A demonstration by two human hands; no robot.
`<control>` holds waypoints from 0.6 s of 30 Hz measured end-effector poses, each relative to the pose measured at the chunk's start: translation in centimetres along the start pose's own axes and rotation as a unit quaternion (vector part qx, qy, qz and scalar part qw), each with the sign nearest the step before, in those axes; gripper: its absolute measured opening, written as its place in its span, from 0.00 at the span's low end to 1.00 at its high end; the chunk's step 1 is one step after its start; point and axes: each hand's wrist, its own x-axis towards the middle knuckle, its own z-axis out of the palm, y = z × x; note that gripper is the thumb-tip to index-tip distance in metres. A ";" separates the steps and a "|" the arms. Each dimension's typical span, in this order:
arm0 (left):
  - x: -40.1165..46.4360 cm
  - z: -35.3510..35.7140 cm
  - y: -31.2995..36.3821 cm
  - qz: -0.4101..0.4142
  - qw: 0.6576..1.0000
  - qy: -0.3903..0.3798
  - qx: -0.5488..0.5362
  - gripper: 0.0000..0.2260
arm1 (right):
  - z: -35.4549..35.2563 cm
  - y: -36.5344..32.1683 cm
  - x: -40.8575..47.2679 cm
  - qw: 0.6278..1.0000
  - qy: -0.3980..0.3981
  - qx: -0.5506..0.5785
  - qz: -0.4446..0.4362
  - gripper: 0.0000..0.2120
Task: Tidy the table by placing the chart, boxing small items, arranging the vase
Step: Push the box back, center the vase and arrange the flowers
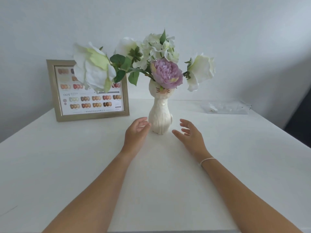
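A white cat-shaped vase (160,113) stands upright at the table's middle, filled with white and purple flowers (166,74). My left hand (136,132) is open just left of the vase's base, its fingertips at or almost at the vase. My right hand (189,132) is open a little to the right of the base, apart from it. A framed nail colour chart (91,98) stands upright at the back left, against the wall, partly hidden by a white flower. A clear plastic box (226,107) lies at the back right with small pale items inside.
The white table (84,165) meets a pale wall behind. Its right edge runs diagonally past the clear box, with dark floor beyond. A thin white band circles my right wrist.
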 end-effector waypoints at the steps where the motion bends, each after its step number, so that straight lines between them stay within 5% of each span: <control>1: 0.3 0.1 0.0 0.002 1.000 -0.003 0.013 0.13 | 0.4 -0.1 0.3 1.000 0.004 0.006 0.000 0.26; 10: 3.4 0.3 -0.9 0.005 0.997 -0.056 0.054 0.24 | 2.8 -0.2 3.3 0.999 -0.010 0.046 -0.003 0.31; 18: 4.8 0.6 -1.4 0.028 0.995 -0.091 0.024 0.20 | 2.9 0.0 4.3 0.995 -0.057 0.078 -0.007 0.24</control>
